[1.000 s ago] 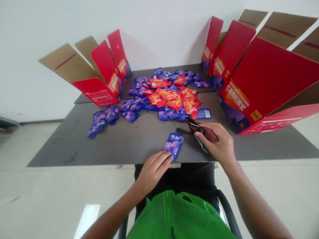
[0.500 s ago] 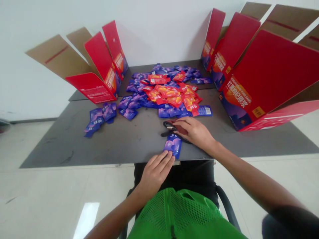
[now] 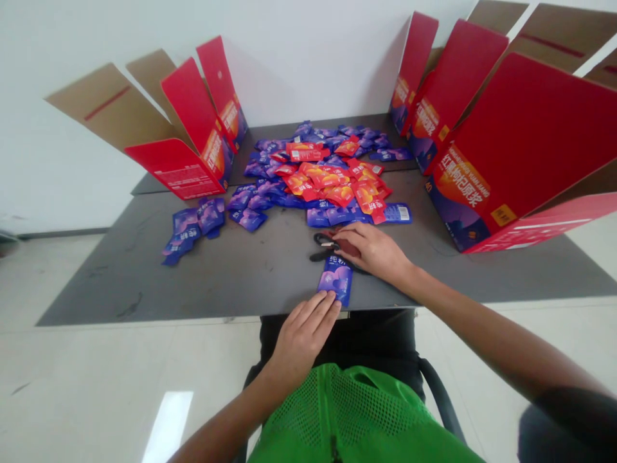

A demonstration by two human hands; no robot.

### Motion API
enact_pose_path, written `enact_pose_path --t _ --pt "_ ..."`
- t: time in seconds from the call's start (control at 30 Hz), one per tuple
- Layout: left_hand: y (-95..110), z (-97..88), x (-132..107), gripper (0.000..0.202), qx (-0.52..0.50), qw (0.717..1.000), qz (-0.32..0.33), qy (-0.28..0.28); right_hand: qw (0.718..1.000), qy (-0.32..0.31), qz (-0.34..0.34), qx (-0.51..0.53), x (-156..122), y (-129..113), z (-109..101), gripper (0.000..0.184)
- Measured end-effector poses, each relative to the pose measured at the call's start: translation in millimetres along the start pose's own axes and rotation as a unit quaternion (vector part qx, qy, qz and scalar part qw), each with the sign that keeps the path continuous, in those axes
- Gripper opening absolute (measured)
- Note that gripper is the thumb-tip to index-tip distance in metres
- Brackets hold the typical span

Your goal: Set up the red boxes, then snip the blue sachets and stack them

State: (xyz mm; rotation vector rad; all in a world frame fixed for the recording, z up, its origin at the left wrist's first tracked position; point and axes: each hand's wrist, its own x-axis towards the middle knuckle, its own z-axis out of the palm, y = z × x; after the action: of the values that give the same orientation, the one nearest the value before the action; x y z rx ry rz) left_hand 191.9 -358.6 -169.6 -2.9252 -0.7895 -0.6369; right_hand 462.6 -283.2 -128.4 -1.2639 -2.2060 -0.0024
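A purple pouch with white print lies near the front edge of the grey table. My left hand presses on its lower end, the fingers stretched flat and side by side. Just above the pouch, my right hand bends its fingers round a black looped object with a small pale part. My right hand covers much of that object, so its kind is unclear. The object overlaps the pouch's top end. Behind my hands lies a pile of purple pouches with several red-orange pouches on top.
Tall open red cartons stand along the right of the grey table. More open red cartons stand at the back left. A small group of purple pouches lies left of the main pile. A white wall rises behind.
The view has shifted slightly. Both hands keep nearly the same place, and a little more of the pouch's upper print shows beside the black looped object.
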Motion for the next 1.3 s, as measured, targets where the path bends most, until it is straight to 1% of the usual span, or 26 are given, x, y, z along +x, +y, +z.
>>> enact_pose_path --t 0.03,0.07,0.1,0.17,0.23,0.27,0.3,0.33,0.4,0.47,0.5,0.53,0.6,0.67,0.73,0.77,0.8,0.83,0.9,0.97,1.03,1.07,1.13,1.17,1.23,1.3 --pt "0 0.6 0 0.041 0.000 1.000 -0.004 -0.002 1.000 0.003 -0.001 -0.011 4 2 -6 0.029" --pt "0 1.6 -1 0.042 0.000 1.000 -0.008 -0.002 1.000 0.012 -0.002 -0.012 6 -2 -11 0.029" --pt "0 2.9 -1 0.042 0.001 1.000 -0.011 0.000 1.000 0.025 -0.004 -0.003 5 -12 -15 0.030" --pt "0 5.8 -2 0.040 -0.003 1.000 -0.013 0.010 0.998 0.044 -0.016 0.033 -2 -39 -18 0.032" --pt "0 7.3 -2 0.035 -0.017 0.999 -0.017 0.020 0.997 0.018 -0.037 0.071 -13 -62 -11 0.029" --pt "-1 7.1 -2 0.034 -0.026 0.999 -0.019 0.023 0.995 -0.002 -0.045 0.085 -17 -68 -5 0.028" --pt "-1 6.2 -2 0.034 -0.034 0.999 -0.019 0.023 0.994 -0.021 -0.047 0.094 -19 -67 1 0.027" --pt "-2 4.8 -1 0.034 -0.041 0.999 -0.017 0.020 0.994 -0.031 -0.044 0.095 -19 -61 7 0.027" --pt "-3 1.5 1 0.037 -0.047 0.999 -0.010 0.013 0.996 -0.024 -0.029 0.075 -12 -37 13 0.029" --pt "-4 -1.0 3 0.038 -0.047 0.999 -0.006 0.015 0.999 -0.008 -0.012 0.036 1 -12 12 0.031" --pt "-4 -1.5 3 0.038 -0.046 0.999 -0.007 0.018 1.000 0.003 -0.005 0.022 7 -4 8 0.031" --pt "-4 -1.3 4 0.037 -0.044 0.999 -0.007 0.023 1.000 0.017 0.004 0.019 12 -3 3 0.030" --pt "-3 0.7 4 0.037 -0.045 0.999 -0.010 0.030 0.997 0.052 0.018 0.045 14 -16 -7 0.031" --pt "-2 3.7 2 0.035 -0.052 0.998 -0.017 0.039 0.993 0.064 0.019 0.096 7 -44 -11 0.032" --pt "-1 6.2 1 0.031 -0.059 0.997 -0.030 0.050 0.994 0.011 -0.010 0.111 -5 -68 -7 0.027" --pt "-1 6.7 1 0.030 -0.060 0.996 -0.036 0.054 0.993 -0.013 -0.026 0.111 -10 -73 -3 0.025" --pt "-1 6.6 1 0.030 -0.061 0.996 -0.039 0.054 0.993 -0.028 -0.037 0.108 -14 -72 2 0.023" --pt "-1 6.0 1 0.031 -0.060 0.996 -0.038 0.050 0.993 -0.032 -0.041 0.106 -16 -66 7 0.023" --pt "-1 4.0 2 0.034 -0.061 0.997 -0.031 0.041 0.995 -0.016 -0.033 0.098 -12 -43 14 0.025" --pt "-1 2.3 3 0.035 -0.064 0.997 -0.030 0.037 0.997 0.005 -0.009 0.075 -1 -18 13 0.026" --pt "0 2.3 3 0.036 -0.063 0.997 -0.036 0.038 0.998 0.026 0.014 0.060 9 -10 6 0.027" --pt "0 3.0 3 0.036 -0.063 0.997 -0.040 0.037 0.997 0.034 0.019 0.063 11 -14 1 0.028" --pt "0 5.1 2 0.037 -0.067 0.996 -0.046 0.033 0.996 0.040 0.011 0.084 8 -34 -5 0.030" --pt "1 6.2 1 0.036 -0.072 0.996 -0.049 0.034 0.995 0.032 -0.001 0.096 3 -47 -6 0.031" --pt "1 7.7 1 0.031 -0.083 0.994 -0.058 0.042 0.993 -0.007 -0.034 0.110 -9 -66 -2 0.028" --pt "1 7.9 1 0.029 -0.087 0.993 -0.062 0.048 0.992 -0.033 -0.047 0.110 -16 -67 7 0.025"
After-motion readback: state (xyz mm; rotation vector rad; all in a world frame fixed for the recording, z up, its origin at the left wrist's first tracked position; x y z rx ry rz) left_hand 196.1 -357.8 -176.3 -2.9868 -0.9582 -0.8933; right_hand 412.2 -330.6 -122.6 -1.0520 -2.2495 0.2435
